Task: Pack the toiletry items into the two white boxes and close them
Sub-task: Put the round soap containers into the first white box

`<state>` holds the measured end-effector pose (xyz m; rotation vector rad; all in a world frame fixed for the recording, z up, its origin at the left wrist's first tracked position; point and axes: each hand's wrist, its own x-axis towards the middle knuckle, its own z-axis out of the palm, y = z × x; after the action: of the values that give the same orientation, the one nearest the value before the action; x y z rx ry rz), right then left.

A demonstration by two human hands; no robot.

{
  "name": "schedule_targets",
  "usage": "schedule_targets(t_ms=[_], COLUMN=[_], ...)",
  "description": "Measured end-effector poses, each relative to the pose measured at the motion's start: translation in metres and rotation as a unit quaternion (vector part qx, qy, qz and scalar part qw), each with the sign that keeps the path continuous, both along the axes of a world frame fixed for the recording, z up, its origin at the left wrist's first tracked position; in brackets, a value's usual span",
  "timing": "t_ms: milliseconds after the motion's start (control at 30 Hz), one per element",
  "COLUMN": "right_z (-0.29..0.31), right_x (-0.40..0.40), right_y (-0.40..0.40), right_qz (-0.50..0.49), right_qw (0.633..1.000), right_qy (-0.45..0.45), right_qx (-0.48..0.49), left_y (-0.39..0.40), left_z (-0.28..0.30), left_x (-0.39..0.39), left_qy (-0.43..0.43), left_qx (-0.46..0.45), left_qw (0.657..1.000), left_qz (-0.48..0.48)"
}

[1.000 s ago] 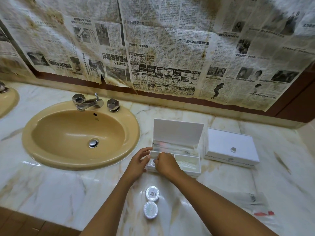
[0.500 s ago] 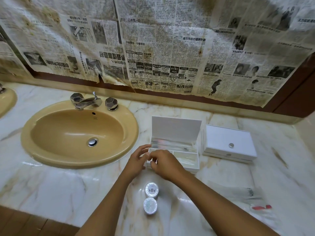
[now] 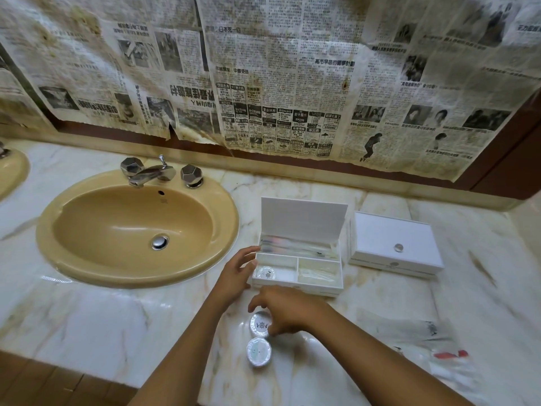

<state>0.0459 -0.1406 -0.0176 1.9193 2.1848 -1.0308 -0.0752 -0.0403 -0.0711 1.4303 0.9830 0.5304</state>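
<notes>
An open white box stands on the marble counter with its lid upright. One round silver-white puck lies in its front left compartment, and clear wrapped items fill the back and front right ones. My left hand rests with relaxed fingers at the box's left edge. My right hand curls over a second round puck on the counter in front of the box, fingers and thumb on either side of it. A third puck lies just nearer to me. A closed white box sits to the right.
A beige sink with a chrome tap is set into the counter at left. Clear plastic packets, one with a red part, lie at the right front. Newspaper covers the wall behind.
My right hand left the box's front left compartment, where a puck now lies, and came back down onto the nearer puck on the counter. My left hand stayed at the box's edge.
</notes>
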Motion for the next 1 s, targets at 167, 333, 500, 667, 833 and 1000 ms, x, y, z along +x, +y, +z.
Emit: schedule_targets(t_ms=[167, 333, 500, 667, 833, 1000], right_z=[-0.002, -0.002, 0.000, 0.017, 0.012, -0.002], right_x=[-0.002, -0.002, -0.003, 0.005, 0.020, 0.023], right_y=[0.000, 0.001, 0.004, 0.015, 0.029, 0.040], right_qz=[0.020, 0.034, 0.009, -0.108, -0.235, -0.263], right_qw=[1.000, 0.998, 0.997, 0.984, 0.958, 0.959], right_qy=[-0.011, -0.027, -0.023, 0.022, 0.013, -0.008], right_qx=[0.017, 0.036, 0.077, 0.143, 0.164, 0.109], left_y=[0.001, 0.001, 0.003, 0.003, 0.002, 0.001], left_z=[0.000, 0.000, -0.003, -0.005, -0.002, 0.001], left_x=[0.000, 0.000, -0.001, -0.001, -0.001, -0.001], left_qy=[0.000, 0.000, -0.003, -0.027, -0.001, 0.005], left_qx=[0.002, 0.000, -0.005, 0.003, -0.020, -0.011], left_qw=[1.000, 1.000, 1.000, 1.000, 1.000, 1.000], left_qz=[0.001, -0.001, 0.003, 0.009, 0.005, 0.007])
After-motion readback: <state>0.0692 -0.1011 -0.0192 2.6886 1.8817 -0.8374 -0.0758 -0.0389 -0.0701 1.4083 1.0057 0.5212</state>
